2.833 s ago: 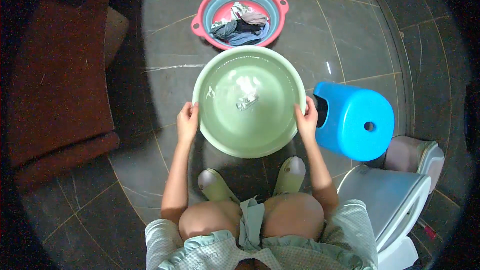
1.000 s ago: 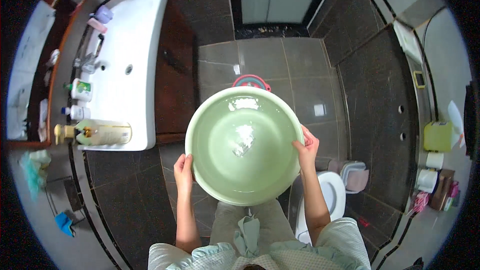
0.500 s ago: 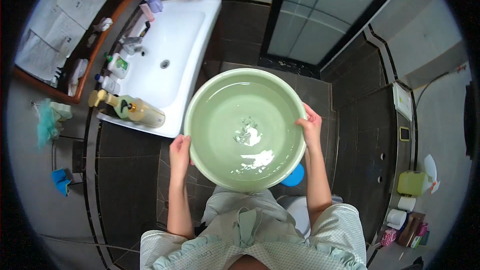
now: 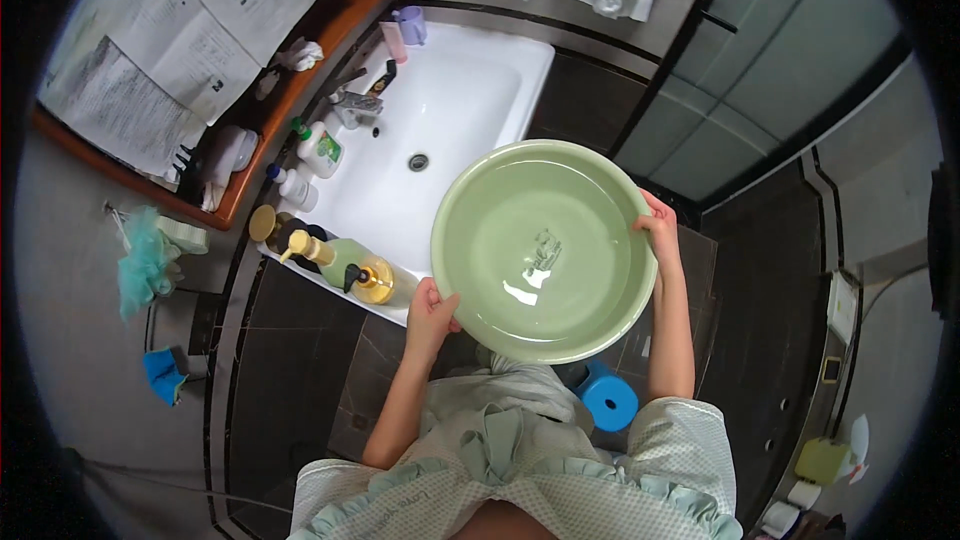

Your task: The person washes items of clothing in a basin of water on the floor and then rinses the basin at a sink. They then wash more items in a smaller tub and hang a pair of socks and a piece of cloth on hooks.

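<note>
Between my hands I hold a wide, round, pale green basin (image 4: 480, 280) with water in it; light glints off the surface and a dark printed mark shows near the middle of its bottom. My left hand (image 4: 430, 318) grips the rim at the lower left, thumb on top, close to the sink's front corner. On the right side of the rim my right hand (image 4: 657, 223) is closed, its thumb over the edge and its other fingers mostly hidden outside. Just left of the basin lies the white sink (image 4: 470, 70), partly covered by the basin's edge.
Pump bottles (image 4: 375, 280) crowd the sink's near edge, with a white-and-green bottle (image 4: 320, 150) and a faucet (image 4: 355, 108) beyond. A blue stool (image 4: 608, 400) stands on the floor below the basin. A glass door (image 4: 740, 90) is at the far right, a wooden-framed mirror (image 4: 250, 165) at left.
The view has turned toward the sink, which now sits further right in the picture. Both hands still hold the basin, now overlapping the sink's edge. More of the blue stool shows.
</note>
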The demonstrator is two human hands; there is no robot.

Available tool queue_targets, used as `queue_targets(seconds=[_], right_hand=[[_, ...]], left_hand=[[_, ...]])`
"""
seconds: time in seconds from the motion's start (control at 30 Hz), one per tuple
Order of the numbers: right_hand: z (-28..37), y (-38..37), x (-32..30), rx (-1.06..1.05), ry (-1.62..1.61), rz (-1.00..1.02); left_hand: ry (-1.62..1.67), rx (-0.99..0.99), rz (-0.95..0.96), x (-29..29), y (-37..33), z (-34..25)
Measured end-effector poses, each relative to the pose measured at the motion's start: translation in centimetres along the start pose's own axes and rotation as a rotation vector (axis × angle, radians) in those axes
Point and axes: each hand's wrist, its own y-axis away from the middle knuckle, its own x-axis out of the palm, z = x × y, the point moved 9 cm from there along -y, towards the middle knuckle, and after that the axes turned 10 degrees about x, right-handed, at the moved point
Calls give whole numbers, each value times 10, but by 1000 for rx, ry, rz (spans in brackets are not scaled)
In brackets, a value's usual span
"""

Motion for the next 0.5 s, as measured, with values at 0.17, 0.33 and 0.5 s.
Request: queue_targets(seconds=[0.17,0.33,0.5], right_hand=[[11,-68,53,36,39,152],[20,-131,99,70,129,237],[33,-179,147,114,161,358]], left_hand=[[-54,8,-135,-20,-34,-5],[-19,-71,-279,-39,-58,12],[53,-93,-414,-42,-79,12]])
